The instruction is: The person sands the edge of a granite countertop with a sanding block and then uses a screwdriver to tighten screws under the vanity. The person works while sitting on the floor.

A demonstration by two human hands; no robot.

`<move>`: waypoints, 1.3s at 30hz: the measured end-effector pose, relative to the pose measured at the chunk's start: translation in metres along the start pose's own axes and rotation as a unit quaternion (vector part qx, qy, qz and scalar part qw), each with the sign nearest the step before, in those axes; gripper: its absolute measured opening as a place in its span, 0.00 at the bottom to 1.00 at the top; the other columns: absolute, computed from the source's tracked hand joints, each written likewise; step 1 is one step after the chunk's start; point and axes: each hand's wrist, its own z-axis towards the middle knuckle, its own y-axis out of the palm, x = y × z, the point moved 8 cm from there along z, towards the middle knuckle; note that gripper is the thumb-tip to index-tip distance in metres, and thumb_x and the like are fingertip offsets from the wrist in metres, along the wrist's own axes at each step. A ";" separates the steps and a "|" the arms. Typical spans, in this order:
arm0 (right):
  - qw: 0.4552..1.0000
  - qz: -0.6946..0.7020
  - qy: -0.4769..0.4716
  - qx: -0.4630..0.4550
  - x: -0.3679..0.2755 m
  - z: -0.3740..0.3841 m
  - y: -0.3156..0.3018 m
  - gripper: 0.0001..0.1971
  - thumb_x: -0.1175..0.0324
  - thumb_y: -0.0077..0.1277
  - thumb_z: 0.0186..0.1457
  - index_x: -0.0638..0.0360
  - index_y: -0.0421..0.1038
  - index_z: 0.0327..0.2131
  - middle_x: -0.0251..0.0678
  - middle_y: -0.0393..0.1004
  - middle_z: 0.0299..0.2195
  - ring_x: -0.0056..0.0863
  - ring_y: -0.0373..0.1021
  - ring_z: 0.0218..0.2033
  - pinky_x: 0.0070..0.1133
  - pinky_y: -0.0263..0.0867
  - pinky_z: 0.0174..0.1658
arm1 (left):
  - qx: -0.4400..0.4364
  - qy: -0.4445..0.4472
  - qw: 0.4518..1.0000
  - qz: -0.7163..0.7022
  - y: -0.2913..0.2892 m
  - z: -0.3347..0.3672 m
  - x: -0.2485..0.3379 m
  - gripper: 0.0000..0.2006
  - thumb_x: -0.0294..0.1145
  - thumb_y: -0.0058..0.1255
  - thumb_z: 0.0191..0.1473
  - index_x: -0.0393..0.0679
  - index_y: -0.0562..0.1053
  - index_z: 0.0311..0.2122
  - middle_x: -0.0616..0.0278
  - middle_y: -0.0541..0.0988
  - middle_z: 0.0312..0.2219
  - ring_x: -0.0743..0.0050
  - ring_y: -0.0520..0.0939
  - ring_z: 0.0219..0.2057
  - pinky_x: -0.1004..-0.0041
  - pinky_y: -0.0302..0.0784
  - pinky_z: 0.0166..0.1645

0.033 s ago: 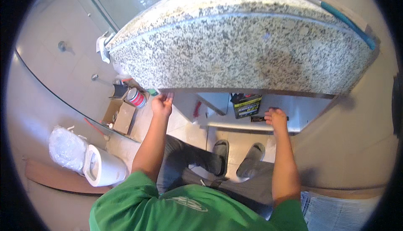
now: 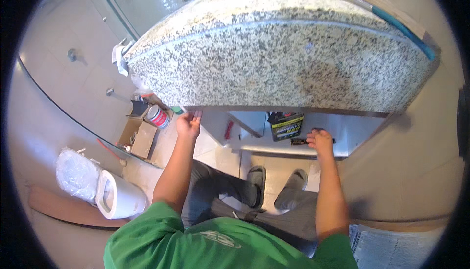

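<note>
My left hand (image 2: 188, 124) is raised to the lower edge of the speckled granite counter (image 2: 235, 66), its fingers stretched up and apart. Beside its fingertips is a small green and white item (image 2: 178, 109), partly hidden by the counter. In front of the open cabinet (image 2: 350, 129) under the counter, my right hand (image 2: 320, 141) has its fingers curled together. What they pinch, if anything, is too small to make out. Just behind that hand, a black item (image 2: 299, 142) lies on the cabinet floor. A black and yellow can (image 2: 287, 126) stands to its left.
A brush with a blue handle (image 2: 399, 24) lies on the counter top. At left are a paint can (image 2: 158, 116), an open cardboard box (image 2: 143, 140) and a white toilet (image 2: 125, 195). Red item (image 2: 228, 129) sits inside the cabinet; my slippered feet (image 2: 257, 178) are below.
My right hand has shifted slightly left and down, and its fingers look more curled. My left hand stays at the counter's lower edge.
</note>
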 end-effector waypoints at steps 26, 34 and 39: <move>0.999 -0.025 0.004 -0.021 0.007 0.010 0.000 0.12 0.62 0.50 0.64 0.59 0.76 0.43 0.36 0.81 0.36 0.24 0.75 0.31 0.22 0.72 0.33 | -0.215 -0.270 0.938 0.027 0.126 -0.164 -0.191 0.13 0.24 0.46 0.53 0.31 0.72 0.44 0.42 0.76 0.52 0.42 0.71 0.62 0.46 0.66 0.66; 0.999 -0.054 -0.005 -0.004 -0.007 -0.005 0.004 0.13 0.59 0.52 0.63 0.58 0.76 0.42 0.35 0.80 0.36 0.23 0.75 0.31 0.22 0.71 0.35 | -0.238 -0.305 0.921 0.053 0.156 -0.205 -0.234 0.16 0.22 0.43 0.56 0.29 0.68 0.50 0.42 0.75 0.53 0.44 0.73 0.60 0.48 0.67 0.66; 0.998 -0.056 -0.010 -0.006 -0.013 -0.008 0.005 0.12 0.59 0.53 0.62 0.56 0.76 0.39 0.31 0.79 0.34 0.22 0.73 0.30 0.21 0.70 0.34 | -0.263 -0.324 0.908 0.048 0.169 -0.219 -0.260 0.15 0.22 0.46 0.55 0.30 0.70 0.48 0.40 0.75 0.53 0.42 0.71 0.61 0.47 0.67 0.66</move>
